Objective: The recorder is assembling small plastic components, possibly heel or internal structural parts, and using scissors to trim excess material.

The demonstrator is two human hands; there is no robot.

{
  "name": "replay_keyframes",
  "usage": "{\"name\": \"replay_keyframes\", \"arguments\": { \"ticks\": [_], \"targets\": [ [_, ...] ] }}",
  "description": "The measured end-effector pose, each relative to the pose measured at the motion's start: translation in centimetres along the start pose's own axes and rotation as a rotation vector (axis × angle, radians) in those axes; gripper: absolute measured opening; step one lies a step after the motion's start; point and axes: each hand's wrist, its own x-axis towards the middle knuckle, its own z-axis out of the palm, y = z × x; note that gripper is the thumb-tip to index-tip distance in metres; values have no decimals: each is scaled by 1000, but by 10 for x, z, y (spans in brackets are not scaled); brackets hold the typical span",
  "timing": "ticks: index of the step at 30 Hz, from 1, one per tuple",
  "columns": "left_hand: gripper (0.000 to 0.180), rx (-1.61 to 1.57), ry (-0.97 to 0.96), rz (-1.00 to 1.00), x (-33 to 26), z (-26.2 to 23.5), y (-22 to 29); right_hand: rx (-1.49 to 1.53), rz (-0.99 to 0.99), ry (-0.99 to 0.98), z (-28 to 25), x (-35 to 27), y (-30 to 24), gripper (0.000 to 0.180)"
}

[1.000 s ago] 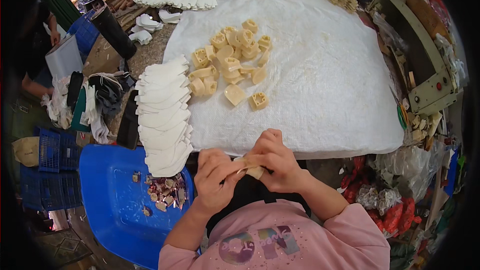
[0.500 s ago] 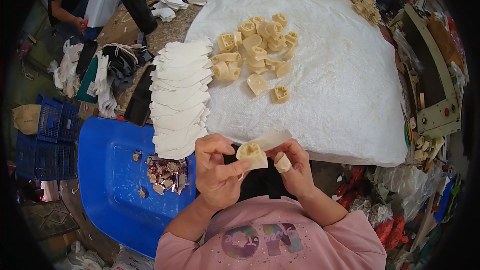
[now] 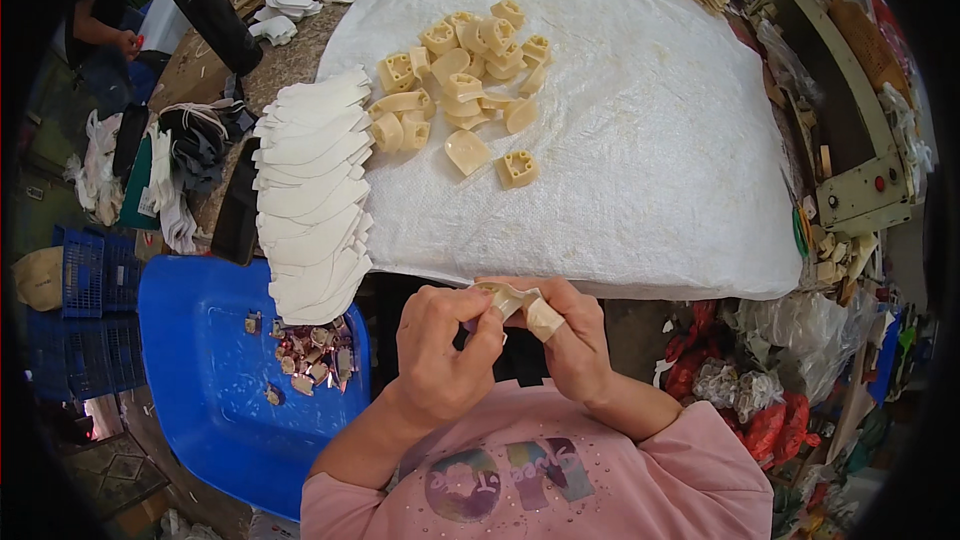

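My left hand (image 3: 447,345) is closed, pinching a small cream plastic shoe heel (image 3: 489,287) between thumb and fingers. Against the heel lies a thin white cover piece (image 3: 513,297), partly hidden by my fingers. My right hand (image 3: 572,340) is closed on the cover's other side, its thumb wearing a cream wrap (image 3: 543,318). Both hands meet in front of my chest, just off the table's near edge. More cream heels (image 3: 465,80) lie heaped on the white sheeted table (image 3: 640,170). Overlapping white cover pieces (image 3: 315,190) form a long row left of them.
A blue tub (image 3: 200,360) at the left holds several shiny metallic-looking pieces (image 3: 315,355). A dark cylinder (image 3: 215,20) stands at the far left, near another person (image 3: 95,30). A grey-green metal machine frame (image 3: 865,160) and plastic bags (image 3: 800,340) are at the right.
My hands have drawn together. The white cover piece, which stuck out rightward from the heel, now sits bent in close between my fingers. The view has shifted, so the table appears further left.
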Motion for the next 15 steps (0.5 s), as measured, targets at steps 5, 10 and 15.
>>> {"name": "replay_keyframes", "arguments": {
  "ticks": [5, 10, 15],
  "targets": [
    [21, 70, -27, -59, 2, 2, -3, -373, -72, -50, -7, 11, -4, 30],
    [24, -386, 36, -288, -5, -1, -8, -18, 87, -288, -36, 35, 2, 32],
    [22, -506, -102, -170, -4, -4, -5, 96, 233, -525, -45, 40, -5, 47]
  ]
}}
